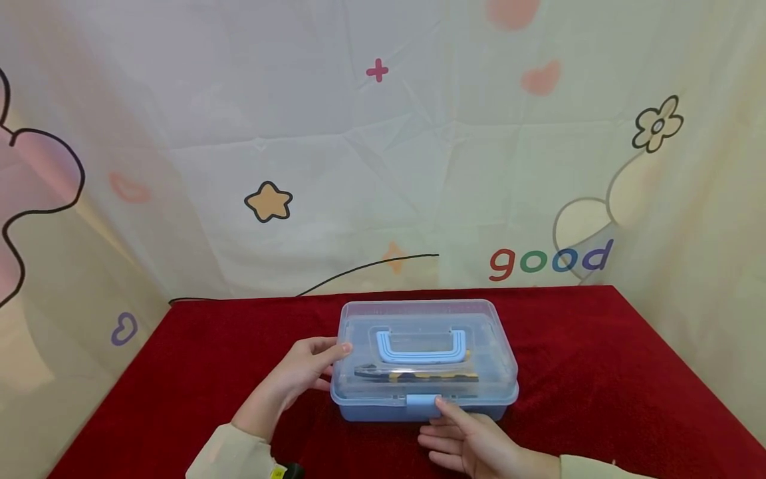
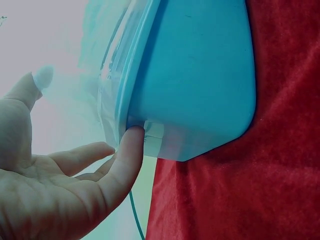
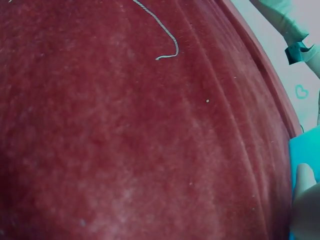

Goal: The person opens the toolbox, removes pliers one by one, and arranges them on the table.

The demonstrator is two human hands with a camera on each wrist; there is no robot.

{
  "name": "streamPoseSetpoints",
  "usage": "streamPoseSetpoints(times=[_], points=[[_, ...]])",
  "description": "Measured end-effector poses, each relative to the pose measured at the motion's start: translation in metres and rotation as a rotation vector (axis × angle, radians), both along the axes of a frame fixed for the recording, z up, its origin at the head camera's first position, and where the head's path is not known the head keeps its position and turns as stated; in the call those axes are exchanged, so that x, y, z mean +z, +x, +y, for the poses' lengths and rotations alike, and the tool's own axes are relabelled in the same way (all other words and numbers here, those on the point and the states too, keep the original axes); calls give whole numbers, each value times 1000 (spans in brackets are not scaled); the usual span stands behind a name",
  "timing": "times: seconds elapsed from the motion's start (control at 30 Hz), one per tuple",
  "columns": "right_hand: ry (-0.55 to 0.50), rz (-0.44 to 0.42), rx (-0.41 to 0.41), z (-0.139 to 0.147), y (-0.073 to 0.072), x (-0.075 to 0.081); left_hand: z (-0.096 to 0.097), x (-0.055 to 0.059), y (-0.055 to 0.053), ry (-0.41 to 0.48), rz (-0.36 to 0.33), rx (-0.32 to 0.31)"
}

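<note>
A toolbox (image 1: 424,359) with a clear lid and blue base stands closed on the red cloth. Its light-blue handle (image 1: 421,356) lies folded on the lid, and a blue latch (image 1: 422,403) sits at the front. Through the lid shows a black-and-yellow tool (image 1: 419,375), its kind unclear. My left hand (image 1: 304,364) holds the box's left side, thumb over the lid's edge; in the left wrist view a finger touches below the rim (image 2: 131,85). With its thumb, my right hand (image 1: 467,439) touches the latch's right end, the other fingers loosely extended below, in front of the base.
Red velvet cloth (image 1: 574,372) covers the table. Behind it hangs a pale printed curtain (image 1: 323,133). A light thread (image 3: 170,37) lies on the cloth in the right wrist view. A black-and-yellow band (image 1: 286,472) is on the left wrist.
</note>
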State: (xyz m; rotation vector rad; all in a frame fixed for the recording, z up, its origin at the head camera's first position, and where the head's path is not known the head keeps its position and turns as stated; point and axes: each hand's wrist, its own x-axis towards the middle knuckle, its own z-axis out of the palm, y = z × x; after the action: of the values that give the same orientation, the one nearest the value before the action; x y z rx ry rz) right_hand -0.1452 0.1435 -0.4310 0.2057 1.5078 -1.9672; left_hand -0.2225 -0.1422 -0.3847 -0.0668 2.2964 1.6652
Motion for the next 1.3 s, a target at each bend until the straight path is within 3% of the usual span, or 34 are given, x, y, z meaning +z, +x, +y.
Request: streamPoseSetpoints(times=[0.17, 0.37, 0.5, 0.63, 1.3], points=[[28, 3, -18, -1, 0, 1, 0, 0, 1, -4, 1, -12], [73, 65, -33, -7, -1, 15, 1, 2, 0, -1, 26, -16], [104, 60, -5, -5, -1, 22, -1, 3, 1, 3, 24, -9], [120, 57, 26, -2, -2, 23, 0, 2, 2, 3, 16, -12], [89, 62, 31, 0, 4, 24, 4, 3, 4, -25, 17, 0]])
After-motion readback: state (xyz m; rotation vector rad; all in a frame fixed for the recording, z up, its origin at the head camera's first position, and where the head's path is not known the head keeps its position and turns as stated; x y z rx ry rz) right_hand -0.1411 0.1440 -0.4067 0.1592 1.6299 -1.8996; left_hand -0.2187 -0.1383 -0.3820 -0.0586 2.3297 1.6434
